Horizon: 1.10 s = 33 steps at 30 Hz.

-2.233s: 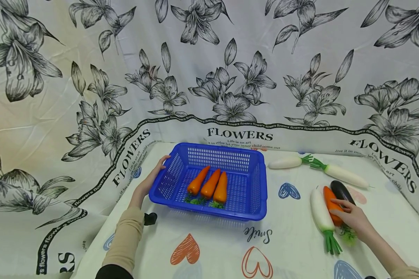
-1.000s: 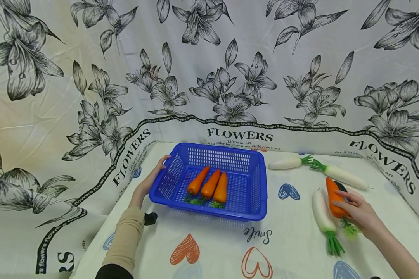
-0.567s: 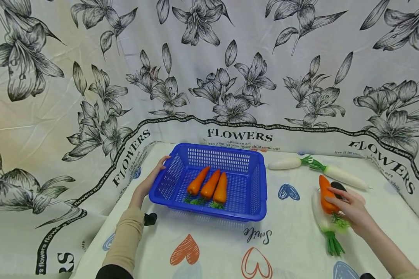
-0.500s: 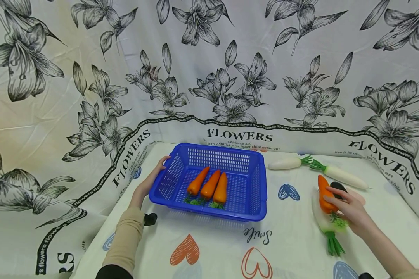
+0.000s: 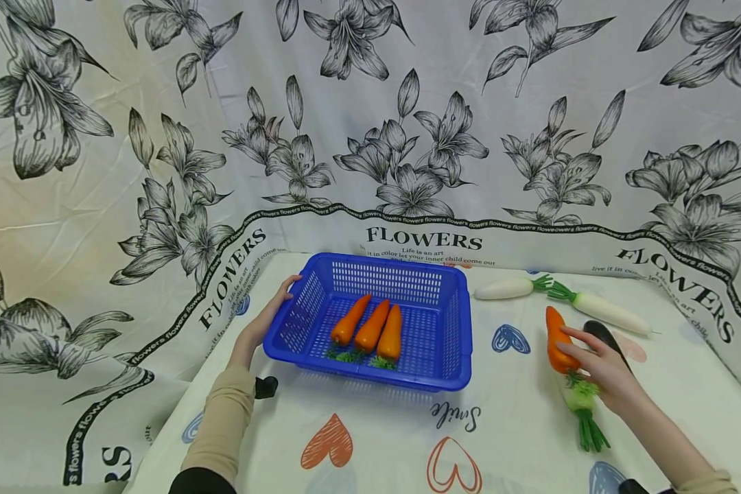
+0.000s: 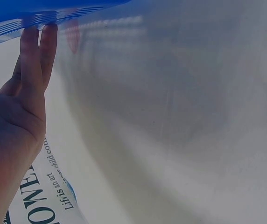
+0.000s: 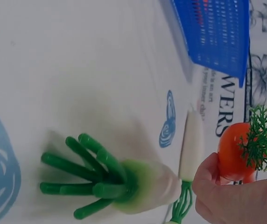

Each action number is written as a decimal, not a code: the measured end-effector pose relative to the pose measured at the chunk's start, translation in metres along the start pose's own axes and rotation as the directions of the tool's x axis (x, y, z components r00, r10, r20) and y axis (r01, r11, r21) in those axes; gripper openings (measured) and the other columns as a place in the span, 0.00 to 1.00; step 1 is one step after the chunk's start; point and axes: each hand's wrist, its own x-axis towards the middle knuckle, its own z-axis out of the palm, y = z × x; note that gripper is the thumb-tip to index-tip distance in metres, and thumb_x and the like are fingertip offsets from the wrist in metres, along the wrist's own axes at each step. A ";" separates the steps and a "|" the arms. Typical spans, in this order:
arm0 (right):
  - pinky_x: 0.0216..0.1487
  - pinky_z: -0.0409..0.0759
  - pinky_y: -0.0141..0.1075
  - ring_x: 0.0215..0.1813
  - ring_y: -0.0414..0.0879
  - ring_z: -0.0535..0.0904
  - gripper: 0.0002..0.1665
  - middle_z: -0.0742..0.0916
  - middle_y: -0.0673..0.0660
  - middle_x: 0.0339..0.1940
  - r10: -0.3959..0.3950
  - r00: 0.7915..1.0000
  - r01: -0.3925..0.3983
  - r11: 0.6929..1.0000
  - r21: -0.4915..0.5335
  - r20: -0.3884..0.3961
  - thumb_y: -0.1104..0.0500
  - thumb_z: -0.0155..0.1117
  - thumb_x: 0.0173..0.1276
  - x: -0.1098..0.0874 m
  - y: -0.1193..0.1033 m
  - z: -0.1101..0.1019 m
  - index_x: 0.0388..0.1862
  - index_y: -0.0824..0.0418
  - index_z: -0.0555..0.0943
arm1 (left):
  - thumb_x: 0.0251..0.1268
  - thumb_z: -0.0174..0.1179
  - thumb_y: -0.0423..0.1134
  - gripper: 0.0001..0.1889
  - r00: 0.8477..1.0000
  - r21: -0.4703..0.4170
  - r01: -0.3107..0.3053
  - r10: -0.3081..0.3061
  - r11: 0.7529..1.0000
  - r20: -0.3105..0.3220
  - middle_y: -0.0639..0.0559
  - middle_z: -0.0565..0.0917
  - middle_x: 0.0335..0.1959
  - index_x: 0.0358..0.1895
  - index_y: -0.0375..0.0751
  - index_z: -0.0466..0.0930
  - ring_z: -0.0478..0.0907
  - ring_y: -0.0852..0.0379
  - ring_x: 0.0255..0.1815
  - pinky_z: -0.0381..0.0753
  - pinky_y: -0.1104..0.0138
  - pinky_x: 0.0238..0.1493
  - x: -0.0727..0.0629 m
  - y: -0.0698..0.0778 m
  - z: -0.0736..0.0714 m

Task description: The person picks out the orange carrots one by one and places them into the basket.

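My right hand (image 5: 604,366) pinches an orange carrot (image 5: 558,341) by its thick end, leafy green top towards the wrist. It holds the carrot over a white radish (image 5: 583,412), hiding much of it; the radish's green stalks (image 7: 87,177) show in the right wrist view. Just behind the hand lies a dark eggplant (image 5: 605,337), partly covered. At the left side, my left hand (image 5: 273,312) holds the rim of a blue plastic basket (image 5: 460,343). In the left wrist view its fingers (image 6: 31,60) reach up to the basket. Three carrots (image 5: 373,328) lie inside the basket.
Two more white radishes, one (image 5: 503,288) beside the basket and another (image 5: 614,313) farther right, lie at the back with their green tops meeting. A flower-printed cloth (image 5: 401,137) hangs behind the table, which has a white printed cover (image 5: 383,439).
The right hand has lifted the carrot from beside the eggplant and moved it left, across the white radish. The left hand and basket have stayed in place.
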 end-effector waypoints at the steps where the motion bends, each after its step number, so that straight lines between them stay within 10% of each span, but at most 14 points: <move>1: 0.44 0.75 0.36 0.40 0.32 0.74 0.17 0.72 0.40 0.46 0.005 1.000 -0.005 1.000 -0.004 0.000 0.45 0.55 0.70 0.000 -0.001 0.002 0.56 0.29 0.69 | 0.75 0.20 0.57 0.27 1.000 -0.001 0.001 -0.001 1.000 -0.001 0.43 0.39 0.77 0.74 0.63 0.40 0.41 0.34 0.74 0.43 0.37 0.66 0.000 0.000 0.000; 33: 0.46 0.72 0.34 0.41 0.34 0.75 0.38 0.77 0.41 0.43 -0.003 1.000 0.005 0.993 0.115 -0.013 0.43 0.57 0.67 0.006 -0.044 0.066 0.73 0.53 0.59 | 0.73 0.18 0.61 0.28 1.000 0.017 0.019 -0.018 1.000 -0.016 0.38 0.43 0.75 0.74 0.65 0.42 0.42 0.35 0.74 0.46 0.38 0.67 0.000 -0.001 0.000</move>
